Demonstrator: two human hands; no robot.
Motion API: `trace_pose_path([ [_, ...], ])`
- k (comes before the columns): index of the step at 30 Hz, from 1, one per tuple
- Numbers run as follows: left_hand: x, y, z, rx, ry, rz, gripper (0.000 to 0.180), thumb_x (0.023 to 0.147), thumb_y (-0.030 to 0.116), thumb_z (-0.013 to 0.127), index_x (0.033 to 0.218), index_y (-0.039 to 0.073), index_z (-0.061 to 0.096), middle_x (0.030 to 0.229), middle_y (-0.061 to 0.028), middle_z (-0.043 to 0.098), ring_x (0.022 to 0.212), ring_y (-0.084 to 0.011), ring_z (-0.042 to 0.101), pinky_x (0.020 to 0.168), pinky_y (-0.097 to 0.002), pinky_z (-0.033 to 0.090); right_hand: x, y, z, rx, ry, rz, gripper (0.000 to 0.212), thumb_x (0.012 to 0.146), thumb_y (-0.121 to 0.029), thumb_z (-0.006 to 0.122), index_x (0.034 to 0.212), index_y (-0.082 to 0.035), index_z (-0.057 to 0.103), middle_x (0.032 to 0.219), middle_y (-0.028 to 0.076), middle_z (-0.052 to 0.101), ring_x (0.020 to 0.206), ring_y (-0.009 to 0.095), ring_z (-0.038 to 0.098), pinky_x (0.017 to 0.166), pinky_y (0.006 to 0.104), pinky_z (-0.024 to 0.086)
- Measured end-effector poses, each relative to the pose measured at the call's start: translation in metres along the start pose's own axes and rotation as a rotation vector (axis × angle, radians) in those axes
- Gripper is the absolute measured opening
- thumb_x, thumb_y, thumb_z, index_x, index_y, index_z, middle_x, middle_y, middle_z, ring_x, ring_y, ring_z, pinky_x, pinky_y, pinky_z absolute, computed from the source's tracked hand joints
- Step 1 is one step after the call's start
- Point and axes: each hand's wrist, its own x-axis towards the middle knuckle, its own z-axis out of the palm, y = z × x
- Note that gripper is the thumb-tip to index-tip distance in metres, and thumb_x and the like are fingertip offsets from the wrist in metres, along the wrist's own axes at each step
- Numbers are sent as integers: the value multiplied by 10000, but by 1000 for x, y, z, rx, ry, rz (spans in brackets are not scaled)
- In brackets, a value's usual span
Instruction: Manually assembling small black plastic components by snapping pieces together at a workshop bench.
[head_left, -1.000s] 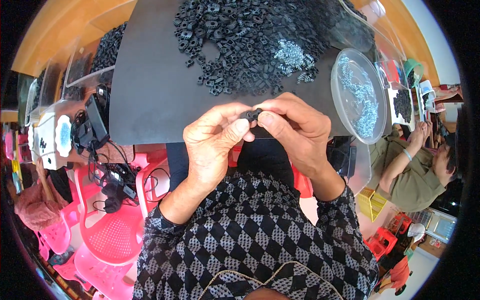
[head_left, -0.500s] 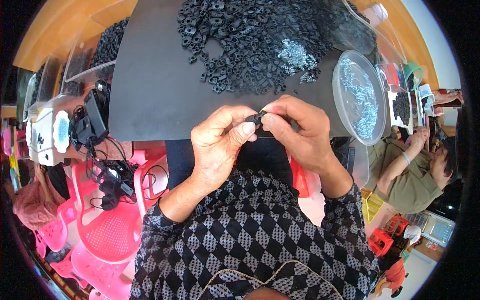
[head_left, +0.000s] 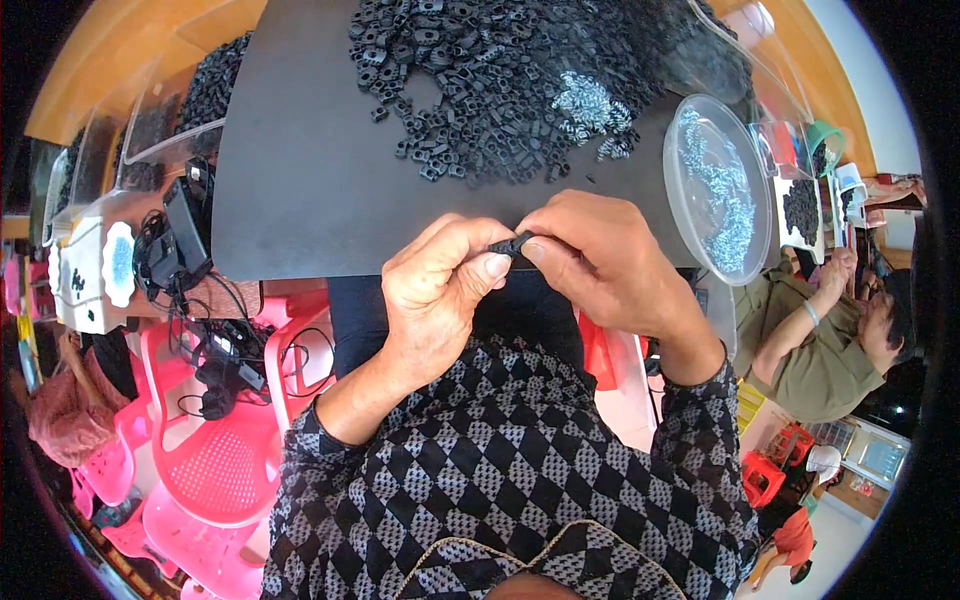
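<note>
1. Both my hands meet just below the near edge of the black mat point(head_left: 330, 190) that covers the desk. My left hand point(head_left: 440, 300) and right hand point(head_left: 600, 265) each pinch one end of a small black part point(head_left: 510, 243).
2. Grip state: thumb and forefinger of each hand are closed tight on the part, with no gap showing. The other fingers are curled in.
3. The part sits between my fingertips, off the mat and over my lap. Its shape is mostly hidden by my fingers; it may be two pieces being pressed together, I cannot tell.
4. At the far side of the mat lies a heap of black parts point(head_left: 500, 70), with a small cluster of silvery metal pieces point(head_left: 590, 100) in it. To the mat's right stands a clear round tray point(head_left: 700, 150) of more silvery pieces.
5. Risk: the hold is on fingertips only and away from the mat. A slip under squeezing force would likely send the part into my lap or to the floor.
6. Risk: uneven pressure between the hands could skew the part.
</note>
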Motion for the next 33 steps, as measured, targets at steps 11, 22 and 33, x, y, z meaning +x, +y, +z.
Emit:
trace_pose_path([
  [11,0,-1,1,88,-25,74,103,842,63,657,908,-15,646,738,-30,568,638,-97,534,564,-220,428,1,-2,-4,8,33,22,125,754,7,666,861,9,603,686,69,552,570,164,526,497,278,391],
  [22,-3,-2,3,93,15,105,80,843,26,641,903,-26,634,746,-41,577,585,-91,546,520,-222,441,-9,4,16,55,149,-7,129,732,22,684,804,-7,581,658,40,539,502,121,502,451,246,370],
  [33,-4,3,1,178,12,143,64,821,-12,640,884,-22,635,720,-55,581,538,-105,536,489,-237,424,-11,1,24,-7,195,-88,183,711,10,665,820,-27,522,656,100,495,548,287,515,488,367,404],
])
